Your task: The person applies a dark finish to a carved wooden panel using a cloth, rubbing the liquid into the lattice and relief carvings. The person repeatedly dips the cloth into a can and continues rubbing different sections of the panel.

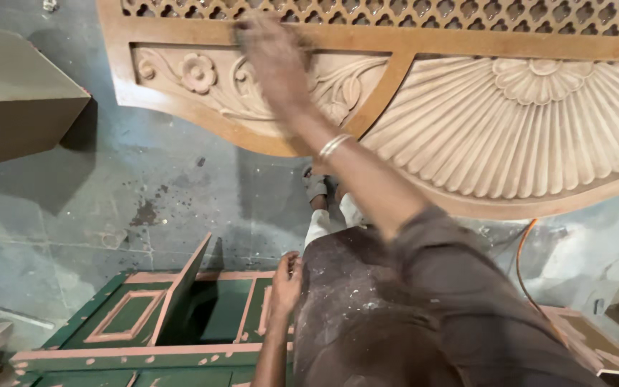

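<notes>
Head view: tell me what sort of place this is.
Likely a woodworking or carving shop. The right hand rubs a carved wooden panel with flower and fan reliefs, a green panelled door lies on the stained concrete floor, and dust covers the person's clothes.

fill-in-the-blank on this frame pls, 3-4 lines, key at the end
1. The right hand rests on the ____ wooden panel, over its flower relief.
2. A metal ____ circles the right wrist.
3. The left hand rests on the edge of a ____ panelled door lying flat.
4. An ____ cable runs over the floor at the right.

Missing words: carved; bangle; green; orange
</notes>
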